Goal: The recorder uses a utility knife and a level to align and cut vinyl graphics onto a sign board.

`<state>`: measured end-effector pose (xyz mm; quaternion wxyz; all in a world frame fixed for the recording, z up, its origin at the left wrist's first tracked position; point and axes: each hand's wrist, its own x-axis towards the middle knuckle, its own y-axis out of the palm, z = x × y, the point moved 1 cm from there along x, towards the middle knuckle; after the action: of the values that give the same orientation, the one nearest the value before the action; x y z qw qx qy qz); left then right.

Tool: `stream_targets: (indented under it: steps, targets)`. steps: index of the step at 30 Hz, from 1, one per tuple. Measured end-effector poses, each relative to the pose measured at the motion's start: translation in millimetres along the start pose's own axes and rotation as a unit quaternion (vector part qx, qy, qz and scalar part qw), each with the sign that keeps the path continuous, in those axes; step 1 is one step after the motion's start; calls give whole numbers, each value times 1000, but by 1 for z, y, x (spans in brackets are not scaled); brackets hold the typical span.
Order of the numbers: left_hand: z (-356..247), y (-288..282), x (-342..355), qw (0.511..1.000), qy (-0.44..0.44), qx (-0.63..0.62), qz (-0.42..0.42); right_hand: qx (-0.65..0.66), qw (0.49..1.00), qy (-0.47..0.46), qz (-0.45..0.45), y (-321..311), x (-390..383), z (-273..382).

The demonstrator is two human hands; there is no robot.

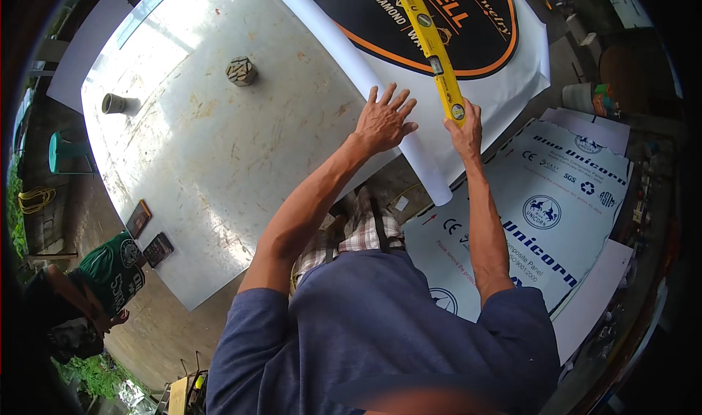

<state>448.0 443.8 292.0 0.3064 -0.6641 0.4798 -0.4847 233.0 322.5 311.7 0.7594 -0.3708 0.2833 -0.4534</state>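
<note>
Our left hand (384, 122) is spreading its 5 fingers, palm facing down, over the white roll (425, 165) crossing the grey desk (190, 166), that elbow bending slightly. Our right hand (466, 130), its arm extending almost straight, is pinching the near end of the yellow spirit level (436, 60), which is slanting over the black oval print (472, 49).

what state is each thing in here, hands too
left hand: open, palm down, over the sheet's rolled side
right hand: closed on the level
level: held by its near end, over the sheet
sheet: print up, left side rolled
panel: flat, print up
cup: open-mouthed; upright or tipped, can't tell
yellow cord: coiled
</note>
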Motion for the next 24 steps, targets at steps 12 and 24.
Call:
stream_targets:
  steps: [12,24]
  targets:
    - [6,-7,-20,978,-12,113,174,0,997,-49,64,36,-13,-16]
    - [4,-38,-87,951,-239,102,168,-7,987,-100,125,123,-38,67]
